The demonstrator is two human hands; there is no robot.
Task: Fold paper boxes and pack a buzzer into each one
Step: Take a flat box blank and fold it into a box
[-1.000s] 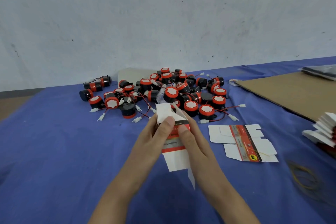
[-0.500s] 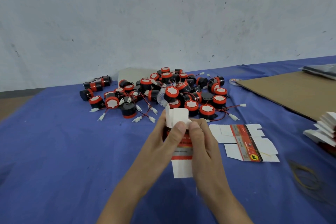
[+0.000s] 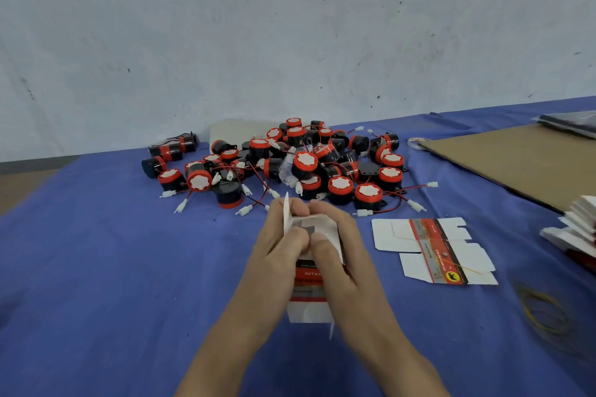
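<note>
A white paper box (image 3: 308, 287) with a red and black printed band stands on end between both hands above the blue table. My left hand (image 3: 280, 245) grips its left side, thumb pressing on the top flaps. My right hand (image 3: 338, 245) grips the right side, thumb on the same flaps, which are bent inward. The bottom flaps hang loose. Behind the hands lies a heap of black and red buzzers (image 3: 290, 164) with red wires and white plugs. Two flat unfolded boxes (image 3: 432, 248) lie to the right.
A brown cardboard sheet (image 3: 522, 161) covers the back right. A stack of white flat boxes (image 3: 577, 229) sits at the right edge. Loose rubber bands (image 3: 541, 309) lie in front of it. A tape roll (image 3: 416, 142) rests by the cardboard. The blue cloth (image 3: 96, 267) covers the table.
The box has been turned upright and squared up. Both thumbs have moved onto its top, and the top flaps have gone from sticking up to folding inward.
</note>
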